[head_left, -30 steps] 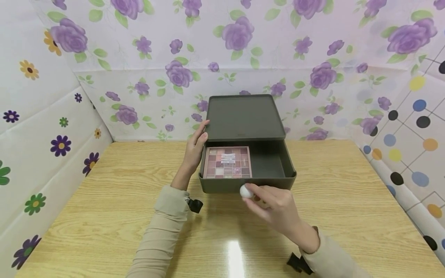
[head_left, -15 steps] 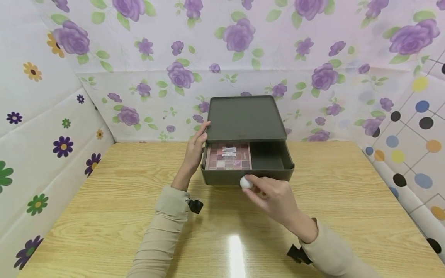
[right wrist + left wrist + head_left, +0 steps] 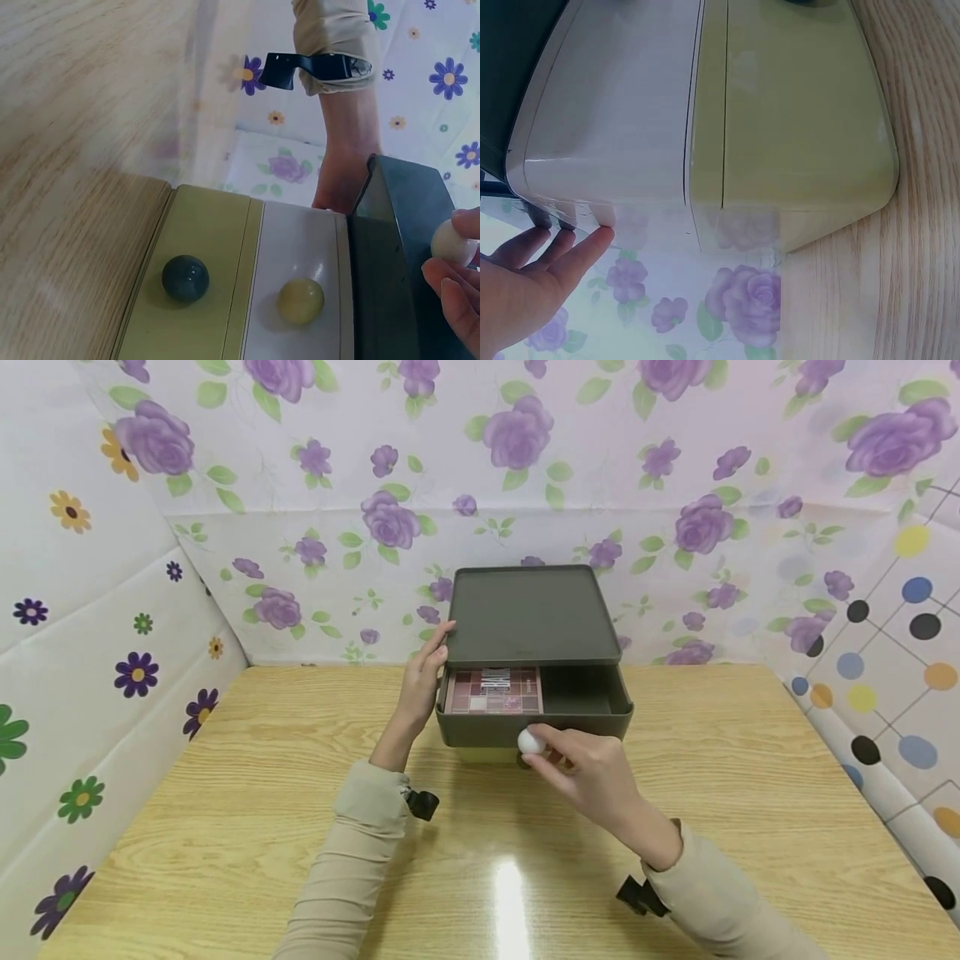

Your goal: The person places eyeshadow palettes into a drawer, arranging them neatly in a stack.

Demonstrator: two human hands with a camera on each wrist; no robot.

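A small drawer cabinet with a dark grey top [image 3: 532, 614] stands at the back of the table. Its dark grey top drawer [image 3: 480, 732] is pulled partly out, and a pink makeup palette [image 3: 495, 691] lies in the drawer's left half. My right hand [image 3: 595, 770] pinches the drawer's round white knob [image 3: 531, 741] between thumb and fingers. Against the cabinet's left side rests my left hand [image 3: 422, 692]; its fingertips [image 3: 600, 234] touch that side with fingers extended in the left wrist view.
Under the top drawer, the right wrist view shows a white drawer with a yellow knob [image 3: 301, 301] and a yellow-green one with a dark knob [image 3: 185, 278]; both look closed. The wooden table [image 3: 247, 793] meets floral cloth walls [image 3: 315, 468] behind and at both sides.
The top drawer has slid backward into the cabinet, hiding more of the palette. My right hand has moved forward with the knob, while my left hand has stayed in place.
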